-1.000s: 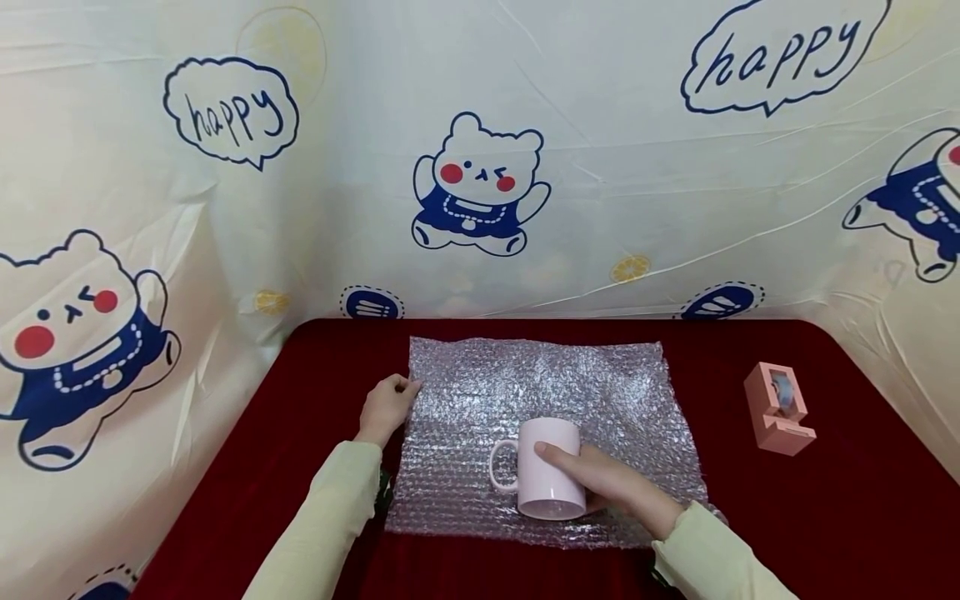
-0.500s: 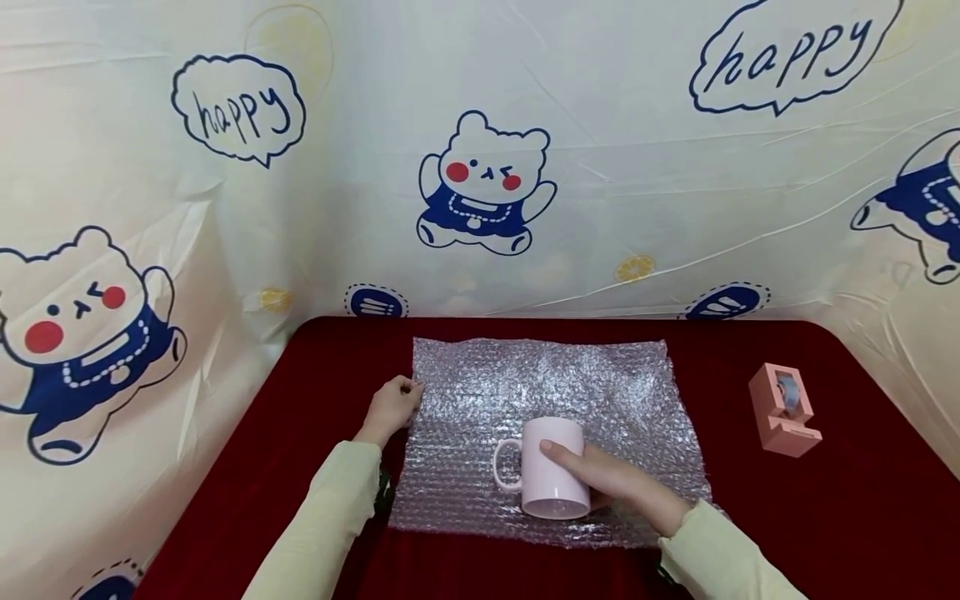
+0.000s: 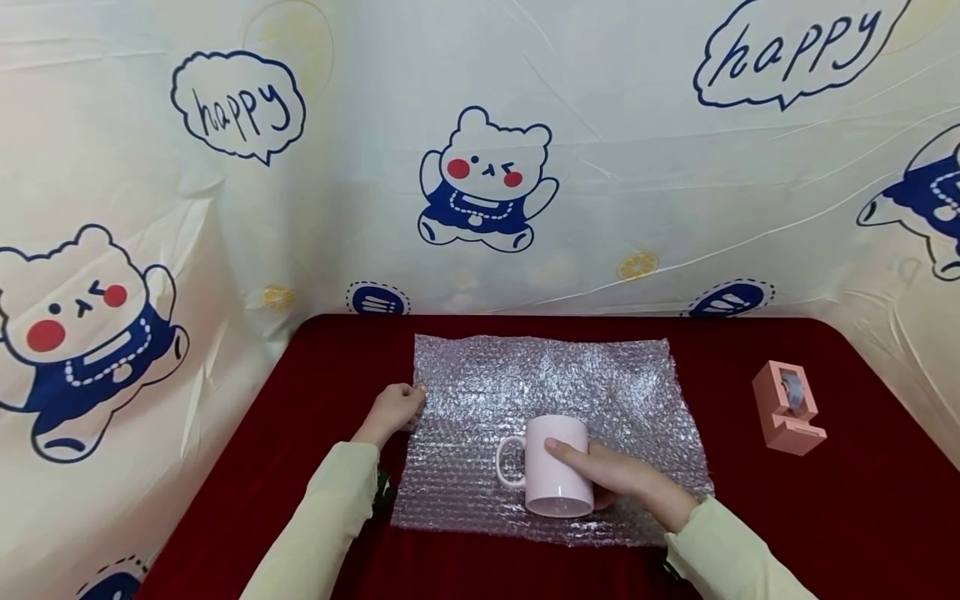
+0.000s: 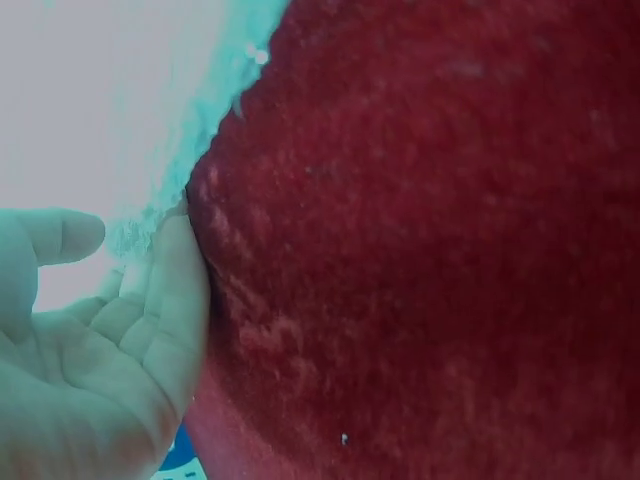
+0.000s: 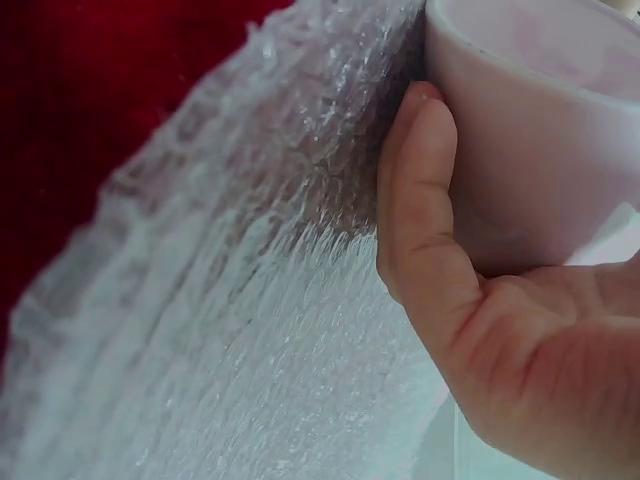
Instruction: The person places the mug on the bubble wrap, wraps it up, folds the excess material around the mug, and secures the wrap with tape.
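Note:
A pale pink mug point(image 3: 557, 467) lies over the near middle of a bubble wrap sheet point(image 3: 480, 383), its mouth facing me and its handle to the left. My right hand point(image 3: 626, 479) grips the mug from the right, thumb across its side. In the right wrist view, the fingers point(image 5: 425, 190) curl around the mug's wall close over the wrap. My left hand point(image 3: 396, 408) pinches the sheet's left edge. The left wrist view shows the wrap's edge point(image 4: 200, 110) between the thumb and the fingers, some fingertips hidden behind it.
To the right of the wrap stands a pink tape dispenser point(image 3: 789, 408) with a roll of tape in it. A dark red cloth point(image 3: 840, 517) covers the table. Behind and at both sides hangs a white printed curtain point(image 3: 637, 192).
The whole head view has shifted slightly. My left fingers have turned a little at the wrap's edge, while the right hand keeps its grip on the mug in about the same place.

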